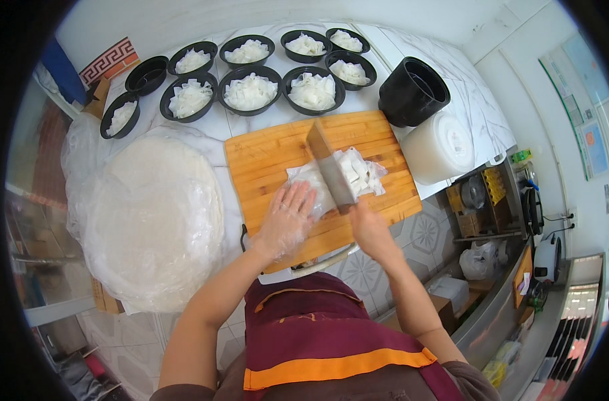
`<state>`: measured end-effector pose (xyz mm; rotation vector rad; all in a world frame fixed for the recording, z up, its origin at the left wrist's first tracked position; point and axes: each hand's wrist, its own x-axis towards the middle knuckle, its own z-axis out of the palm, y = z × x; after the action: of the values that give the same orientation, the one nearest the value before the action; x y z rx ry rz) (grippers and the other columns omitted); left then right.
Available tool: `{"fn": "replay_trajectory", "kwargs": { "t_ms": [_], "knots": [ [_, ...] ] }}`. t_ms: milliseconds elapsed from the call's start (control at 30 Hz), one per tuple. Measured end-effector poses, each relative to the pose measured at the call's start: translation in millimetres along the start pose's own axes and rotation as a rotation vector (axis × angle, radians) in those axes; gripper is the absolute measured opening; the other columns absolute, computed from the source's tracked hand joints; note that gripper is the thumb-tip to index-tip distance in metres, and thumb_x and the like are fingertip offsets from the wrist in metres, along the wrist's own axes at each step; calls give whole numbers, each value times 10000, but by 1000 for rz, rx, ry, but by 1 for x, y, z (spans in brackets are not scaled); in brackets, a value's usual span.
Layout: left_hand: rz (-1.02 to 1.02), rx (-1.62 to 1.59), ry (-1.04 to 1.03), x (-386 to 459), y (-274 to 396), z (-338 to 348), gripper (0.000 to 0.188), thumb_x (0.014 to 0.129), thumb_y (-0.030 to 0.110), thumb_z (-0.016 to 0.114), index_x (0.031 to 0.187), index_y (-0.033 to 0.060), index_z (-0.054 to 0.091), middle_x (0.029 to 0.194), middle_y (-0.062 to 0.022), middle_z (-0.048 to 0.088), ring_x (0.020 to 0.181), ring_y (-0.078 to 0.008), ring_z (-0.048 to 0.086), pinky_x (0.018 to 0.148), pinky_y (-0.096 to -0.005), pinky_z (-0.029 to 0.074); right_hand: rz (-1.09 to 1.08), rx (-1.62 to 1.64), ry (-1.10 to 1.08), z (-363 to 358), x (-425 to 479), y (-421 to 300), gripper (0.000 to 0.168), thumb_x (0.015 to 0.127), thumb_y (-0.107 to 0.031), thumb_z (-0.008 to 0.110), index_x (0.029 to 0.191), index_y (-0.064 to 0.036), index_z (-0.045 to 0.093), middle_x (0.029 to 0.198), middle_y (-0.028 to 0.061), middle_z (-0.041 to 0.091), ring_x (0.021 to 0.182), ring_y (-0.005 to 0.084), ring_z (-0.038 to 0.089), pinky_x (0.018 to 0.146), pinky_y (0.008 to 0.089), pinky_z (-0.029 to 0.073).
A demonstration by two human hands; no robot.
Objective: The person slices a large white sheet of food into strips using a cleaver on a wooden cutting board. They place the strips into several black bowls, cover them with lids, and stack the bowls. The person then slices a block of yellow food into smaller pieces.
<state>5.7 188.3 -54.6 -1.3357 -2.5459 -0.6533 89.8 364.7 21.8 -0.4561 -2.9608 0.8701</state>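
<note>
My right hand [371, 228] grips a cleaver [330, 168], its broad blade standing across a folded stack of white noodle sheets [312, 181] on a wooden cutting board [264, 150]. Cut white strips [359, 173] lie to the right of the blade. My left hand [287, 215], in a clear plastic glove, lies flat with fingers spread on the uncut part, left of the blade. A large round stack of white sheets [156, 225], partly covered with clear plastic film, is left of the board.
Several black bowls [249, 91] with white strips stand behind the board; one black bowl [146, 75] holds no strips. Stacked black bowls [414, 91] and a white lidded tub [437, 148] stand at the right. A metal handle [329, 261] curves by the board's near edge.
</note>
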Motion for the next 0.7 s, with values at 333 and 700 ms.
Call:
{"fn": "replay_trajectory", "kwargs": {
  "t_ms": [333, 700],
  "knots": [
    [-87, -246, 177, -2, -8, -8, 379, 747, 168, 600, 1060, -20, 497, 1134, -197, 486, 1111, -365, 438, 957, -465, 330, -53, -34, -27, 2, -9, -22, 191, 876, -145, 454, 893, 43, 426, 633, 283, 544, 625, 472, 531, 569, 538, 400],
    [-120, -250, 193, 2, -7, -10, 281, 699, 118, 634, 927, 10, 510, 974, -164, 521, 1013, -351, 473, 902, -442, 362, -65, -56, -39, 17, -10, -22, 170, 873, -129, 465, 856, 38, 441, 631, 284, 532, 655, 467, 526, 562, 513, 401]
  ]
}}
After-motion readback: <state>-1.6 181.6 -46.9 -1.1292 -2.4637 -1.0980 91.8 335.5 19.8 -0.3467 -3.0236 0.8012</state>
